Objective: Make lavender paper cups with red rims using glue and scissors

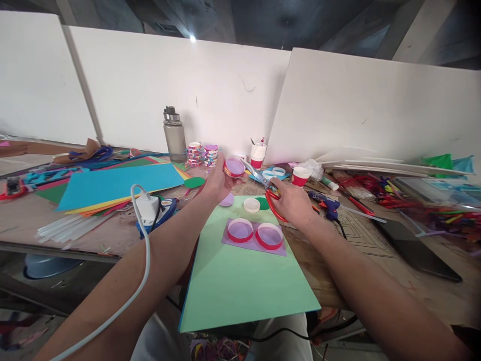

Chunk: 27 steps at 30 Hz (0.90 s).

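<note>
- White boards (180, 85) behind, cluttered bench (18, 220) below.
- Pinched in the fingers of the left hand (221, 180), just beyond the green sheet (244, 286): lilac-faced cup ring (235, 167).
- Clamped in the right hand (295, 200): scissors (257, 175), blades by the ring; cannot tell whether touching.
- Probably best: turn the ring into short snips, fingertips off the blade line, band unsquashed.
- Nearer: two similar rings (240, 238) on lilac paper (250, 244).
- Mind the white cable (147, 260) across the left arm (169, 260); likely to snag.

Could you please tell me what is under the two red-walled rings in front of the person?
Under the two red-walled rings lies purple paper, its edges showing around them; beneath that is the pale green sheet. What the purple paper covers cannot be seen.
</note>
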### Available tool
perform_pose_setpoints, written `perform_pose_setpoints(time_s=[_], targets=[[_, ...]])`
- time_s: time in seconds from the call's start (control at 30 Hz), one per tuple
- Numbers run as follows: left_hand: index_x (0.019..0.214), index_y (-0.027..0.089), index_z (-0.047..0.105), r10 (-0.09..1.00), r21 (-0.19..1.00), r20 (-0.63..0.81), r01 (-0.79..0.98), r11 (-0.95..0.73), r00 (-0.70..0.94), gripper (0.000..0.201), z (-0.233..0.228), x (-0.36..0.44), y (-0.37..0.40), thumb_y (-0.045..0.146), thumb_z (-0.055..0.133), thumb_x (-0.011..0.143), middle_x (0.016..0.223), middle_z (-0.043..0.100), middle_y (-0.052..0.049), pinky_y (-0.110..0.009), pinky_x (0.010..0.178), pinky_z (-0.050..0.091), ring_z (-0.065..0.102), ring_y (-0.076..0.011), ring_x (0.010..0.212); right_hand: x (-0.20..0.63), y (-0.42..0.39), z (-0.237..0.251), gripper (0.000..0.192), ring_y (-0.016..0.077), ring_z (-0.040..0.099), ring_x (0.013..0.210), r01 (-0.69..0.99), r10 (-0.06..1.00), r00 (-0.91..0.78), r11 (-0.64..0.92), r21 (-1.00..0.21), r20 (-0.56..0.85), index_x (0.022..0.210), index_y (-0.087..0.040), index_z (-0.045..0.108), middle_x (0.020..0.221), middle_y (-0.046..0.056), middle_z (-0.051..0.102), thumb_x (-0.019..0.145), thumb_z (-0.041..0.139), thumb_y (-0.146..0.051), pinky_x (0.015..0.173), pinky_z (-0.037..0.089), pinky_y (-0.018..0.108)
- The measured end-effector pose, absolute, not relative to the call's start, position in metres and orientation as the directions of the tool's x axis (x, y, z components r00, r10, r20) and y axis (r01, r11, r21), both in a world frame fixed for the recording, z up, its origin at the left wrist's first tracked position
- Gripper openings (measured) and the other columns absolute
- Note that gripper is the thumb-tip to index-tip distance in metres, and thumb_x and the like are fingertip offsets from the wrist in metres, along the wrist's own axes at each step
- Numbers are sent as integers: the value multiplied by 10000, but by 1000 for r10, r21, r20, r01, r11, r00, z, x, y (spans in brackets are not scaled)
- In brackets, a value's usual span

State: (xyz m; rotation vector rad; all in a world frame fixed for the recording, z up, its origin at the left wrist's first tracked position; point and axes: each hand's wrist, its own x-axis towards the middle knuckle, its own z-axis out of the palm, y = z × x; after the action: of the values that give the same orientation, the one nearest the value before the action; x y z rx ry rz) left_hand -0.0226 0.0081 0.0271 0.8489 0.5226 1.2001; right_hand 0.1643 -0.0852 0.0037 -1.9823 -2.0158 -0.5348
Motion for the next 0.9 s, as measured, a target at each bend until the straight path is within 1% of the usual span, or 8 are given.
perform_pose_setpoints(time_s=[0.17, 0.23, 0.37, 0.47, 0.6, 0.73, 0.8, 0.9], targets=[[930, 128, 668, 940, 823, 42, -546, 160, 339, 628, 23, -23, 11, 694, 402, 984, 667, 706, -93, -221, 378, 359, 721, -197, 595, 162, -90, 7, 457, 286, 676, 1080, 999, 907, -24, 12, 32, 420, 1421, -206, 558, 1270, 125, 710, 983, 499, -324, 724, 438, 325], [968, 118, 674, 932, 837, 22, -517, 181, 362, 619, 22, -22, 12, 674, 402, 995, 689, 718, -102, -227, 376, 360, 718, -199, 585, 162, -90, 7, 463, 285, 670, 1102, 999, 911, -23, 9, 34, 411, 1426, -207, 550, 1296, 123, 698, 976, 514, -312, 736, 448, 324], [1003, 105, 678, 918, 847, 5, -490, 206, 396, 613, 22, -20, 8, 637, 375, 1018, 731, 738, -126, -231, 372, 366, 713, -199, 578, 163, -87, 4, 487, 277, 682, 1083, 998, 913, -28, 4, 60, 407, 1435, -208, 543, 1283, 121, 711, 950, 540, -258, 753, 453, 319], [987, 107, 680, 908, 845, 4, -487, 220, 419, 616, 24, -22, 7, 633, 362, 1022, 727, 734, -131, -224, 363, 353, 713, -200, 584, 165, -85, 2, 485, 276, 692, 1052, 997, 910, -29, -2, 74, 413, 1440, -215, 544, 1249, 121, 730, 958, 532, -267, 740, 451, 318], [955, 119, 673, 903, 836, -3, -494, 237, 429, 630, 25, -24, 8, 675, 380, 997, 692, 715, -116, -217, 350, 333, 683, -186, 533, 165, -83, 0, 476, 281, 703, 1017, 996, 905, -31, -7, 88, 423, 1436, -223, 560, 1192, 118, 754, 966, 520, -285, 726, 442, 323], [956, 132, 670, 908, 826, 14, -516, 225, 419, 668, 24, -25, 10, 706, 330, 990, 657, 692, -89, -220, 357, 326, 630, -161, 473, 165, -84, 1, 464, 284, 711, 979, 995, 904, -32, -11, 96, 427, 1425, -223, 578, 1145, 114, 772, 971, 514, -295, 720, 431, 327], [928, 137, 663, 914, 822, 27, -529, 211, 406, 656, 24, -25, 9, 692, 319, 1000, 654, 686, -81, -219, 372, 326, 628, -157, 480, 165, -84, 3, 449, 290, 712, 957, 996, 906, -18, -23, 91, 424, 1409, -215, 593, 1111, 117, 779, 977, 505, -303, 721, 427, 331], [850, 145, 629, 923, 823, 30, -534, 195, 384, 587, 25, -25, 8, 621, 337, 1031, 654, 682, -74, -212, 385, 323, 610, -137, 469, 164, -85, 4, 443, 299, 708, 972, 996, 909, 0, -35, 77, 418, 1404, -203, 597, 1082, 121, 783, 983, 492, -294, 746, 430, 337]])
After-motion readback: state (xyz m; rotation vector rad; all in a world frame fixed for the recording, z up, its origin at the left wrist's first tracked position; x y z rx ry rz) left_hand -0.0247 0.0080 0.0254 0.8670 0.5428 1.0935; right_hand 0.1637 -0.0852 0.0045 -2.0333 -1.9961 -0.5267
